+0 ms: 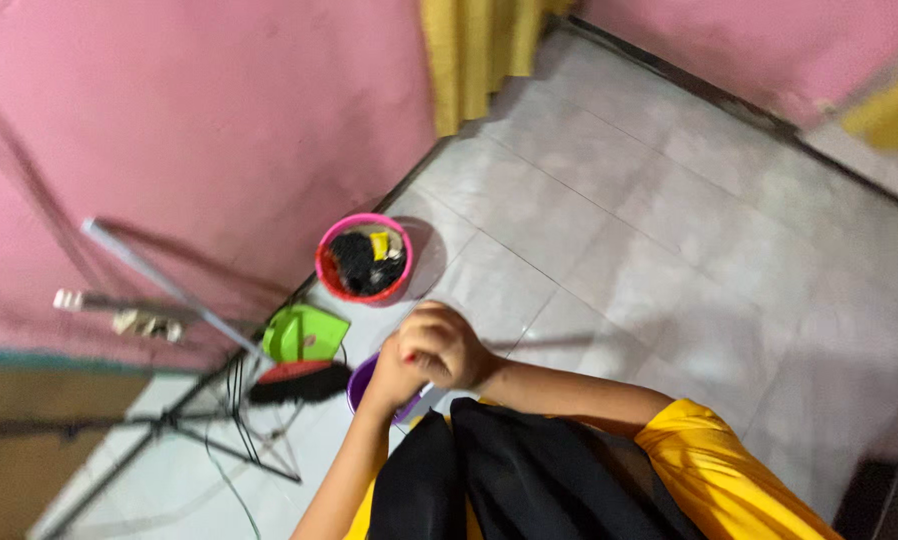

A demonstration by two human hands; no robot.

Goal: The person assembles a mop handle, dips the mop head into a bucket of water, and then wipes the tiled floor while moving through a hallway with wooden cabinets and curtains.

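Observation:
My two hands meet in the middle of the view, above the tiled floor. My left hand point(389, 378) rests against a small purple container point(360, 384) and seems to grip its rim. My right hand point(447, 345) sits just above it with the fingers curled into a fist; what it holds is hidden. A short white piece point(420, 394) sticks out beneath the hands. A black cloth point(509, 480) hangs over my yellow shirt point(729, 480) right below them.
A pink bucket point(327, 268) with dark things inside stands by the pink wall point(189, 120). A green dustpan point(306, 333) and a black-bristled brush point(299, 383) lie near a metal stand point(169, 285) with cables. Pale floor tiles point(669, 230) spread to the right; a yellow curtain point(474, 50) hangs at the back.

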